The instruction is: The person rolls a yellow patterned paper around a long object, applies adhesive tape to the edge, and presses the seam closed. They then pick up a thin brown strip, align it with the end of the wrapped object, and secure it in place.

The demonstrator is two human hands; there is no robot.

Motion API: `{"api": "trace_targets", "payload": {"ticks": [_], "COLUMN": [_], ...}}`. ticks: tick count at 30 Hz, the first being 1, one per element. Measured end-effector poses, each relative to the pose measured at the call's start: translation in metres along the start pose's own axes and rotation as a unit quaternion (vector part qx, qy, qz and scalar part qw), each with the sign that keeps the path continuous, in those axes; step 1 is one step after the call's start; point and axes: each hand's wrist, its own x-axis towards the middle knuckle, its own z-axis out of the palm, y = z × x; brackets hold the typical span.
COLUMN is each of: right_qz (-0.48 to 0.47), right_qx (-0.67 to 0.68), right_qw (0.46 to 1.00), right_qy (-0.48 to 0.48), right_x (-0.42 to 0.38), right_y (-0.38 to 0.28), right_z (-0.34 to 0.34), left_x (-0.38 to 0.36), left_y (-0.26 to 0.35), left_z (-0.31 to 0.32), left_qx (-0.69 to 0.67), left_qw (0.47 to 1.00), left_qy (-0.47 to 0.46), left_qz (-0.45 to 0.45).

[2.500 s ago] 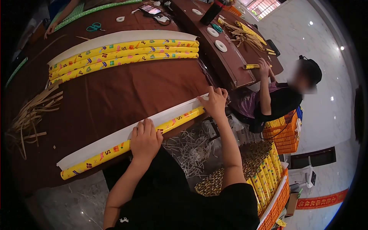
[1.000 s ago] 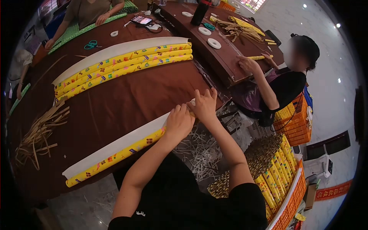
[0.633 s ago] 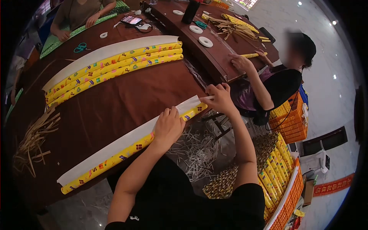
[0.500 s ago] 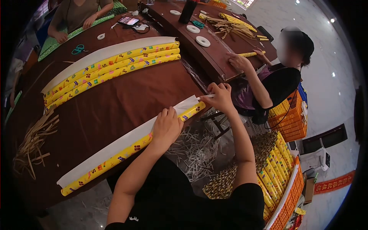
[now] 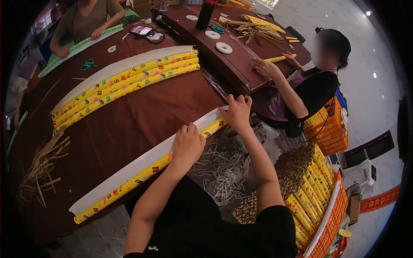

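A roll of yellow patterned wrapping paper (image 5: 142, 175) lies slantwise along the table's near edge, its white inner side showing as a loose flap (image 5: 124, 172). My left hand (image 5: 187, 144) is closed over the roll towards its right end, fingertips resting on the flap. At that right end is my right hand (image 5: 238, 112), its thumb on the white edge and its fingers curled; whatever is between them is hidden. Farther back, several matching rolls (image 5: 129, 84) lie side by side, with a white flap along the rear one.
Brown paper strips (image 5: 43, 165) lie at left, teal scissors (image 5: 87, 64) farther back. At right, a co-worker (image 5: 309, 86) handles a thin yellow roll; another person (image 5: 86, 26) works at back left. An orange crate (image 5: 329, 215) of yellow rolls stands beside me, near shredded strips (image 5: 226, 172).
My right hand has moved slightly left, onto the roll's right end; the white strip it held is no longer visible. My left hand stays on the roll. The whole view has shifted slightly.
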Motion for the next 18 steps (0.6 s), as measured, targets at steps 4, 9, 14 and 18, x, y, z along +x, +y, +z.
{"api": "trace_targets", "payload": {"ticks": [4, 9, 14, 18], "right_qz": [-0.014, 0.012, 0.002, 0.008], "right_qx": [-0.015, -0.035, -0.054, -0.061], "right_qw": [0.999, 0.999, 0.998, 0.998], "right_qy": [0.035, -0.023, -0.007, -0.011], "right_x": [-0.002, -0.001, 0.0, -0.001], "right_y": [-0.002, -0.01, -0.012, -0.015], "right_z": [0.008, 0.007, 0.018, 0.016], "left_x": [0.001, 0.003, 0.043, 0.09], "left_y": [0.002, 0.003, 0.0, 0.003], "left_z": [-0.001, -0.004, -0.01, 0.014], "left_qx": [0.006, 0.019, 0.047, 0.031], "left_qw": [1.0, 1.0, 0.988, 0.99], "left_qy": [-0.015, -0.008, -0.148, -0.138], "left_qz": [-0.004, 0.005, -0.021, -0.007]}}
